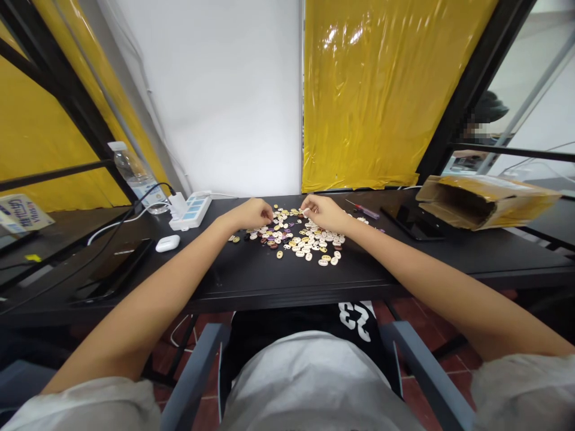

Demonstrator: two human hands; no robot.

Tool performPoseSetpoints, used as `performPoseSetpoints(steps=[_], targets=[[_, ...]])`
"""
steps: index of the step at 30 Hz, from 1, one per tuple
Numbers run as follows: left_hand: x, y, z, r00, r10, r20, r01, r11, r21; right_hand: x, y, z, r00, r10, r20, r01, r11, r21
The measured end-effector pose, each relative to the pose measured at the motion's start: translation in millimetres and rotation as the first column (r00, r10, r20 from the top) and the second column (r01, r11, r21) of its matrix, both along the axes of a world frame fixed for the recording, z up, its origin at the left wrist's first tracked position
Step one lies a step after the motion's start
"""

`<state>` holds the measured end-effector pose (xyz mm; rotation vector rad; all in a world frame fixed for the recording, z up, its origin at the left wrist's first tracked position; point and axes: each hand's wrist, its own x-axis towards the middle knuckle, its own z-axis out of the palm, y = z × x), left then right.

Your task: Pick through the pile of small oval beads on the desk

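Small oval pieces [313,241], mostly cream with some yellow and purple, are spread in a loose pile on the black worktop [269,276]. The left hand [257,214] is held at the pile's left edge, its fingers curled; whether anything is gripped cannot be told. A pale piece [307,212] is pinched in the right hand [321,212], above the pile's far right part. The hands are kept well apart. A screwdriver [365,211] is seen beyond the right hand.
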<state>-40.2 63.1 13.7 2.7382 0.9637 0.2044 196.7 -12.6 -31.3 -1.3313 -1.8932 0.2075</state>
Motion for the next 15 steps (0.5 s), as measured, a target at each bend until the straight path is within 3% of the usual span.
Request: performPoseSetpoints(steps=[6,11,15], targets=[[0.0,-1.2,0.1,1.000,0.016,-0.014,-0.016,1.000,0.006,0.6,1.2,-2.5,0.996,0.034,0.088,-0.029,0.998,-0.054],[-0.1,-2.5,0.3,1.000,0.001,-0.031,0.001,0.999,0.035,-0.9,2.7,-7.4,0.962,0.021,0.271,-0.032,0.999,0.037],[-1.5,-1.9,1.4,1.000,-0.006,-0.025,0.006,1.000,0.002,-2.2,3.3,-9.5,0.924,0.041,0.379,-0.053,0.998,0.021]])
